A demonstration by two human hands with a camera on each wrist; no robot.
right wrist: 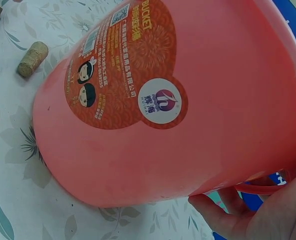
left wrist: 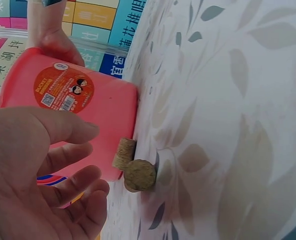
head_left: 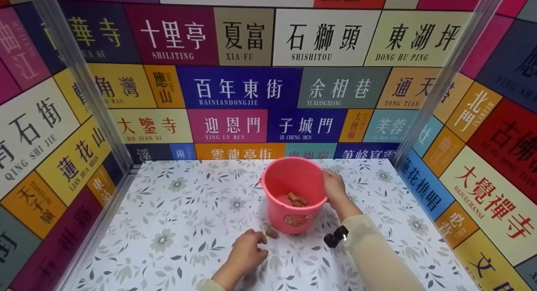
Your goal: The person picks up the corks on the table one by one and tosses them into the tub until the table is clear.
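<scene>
A pink plastic bucket [head_left: 289, 217] stands on the table, with several corks [head_left: 297, 200] lying inside on its bottom. My right hand [head_left: 334, 185] holds the bucket at its right side, near the rim; in the right wrist view its thumb and fingers [right wrist: 217, 217] are at the bucket's wall by the red handle [right wrist: 260, 189]. Just left of the bucket's base, my left hand [head_left: 247, 251] is low over the table with loosely bent fingers and nothing between them. Beside its fingertips lie two corks on the table, a nearer cork [left wrist: 140, 175] and a farther cork [left wrist: 124, 153] close to the bucket.
A white cloth with grey leaves and flowers covers the table [head_left: 176, 215]. Walls of coloured sign panels [head_left: 239, 87] enclose it at the back and both sides, with clear posts [head_left: 90, 85] at the corners. A black device [head_left: 335, 237] is on my right wrist.
</scene>
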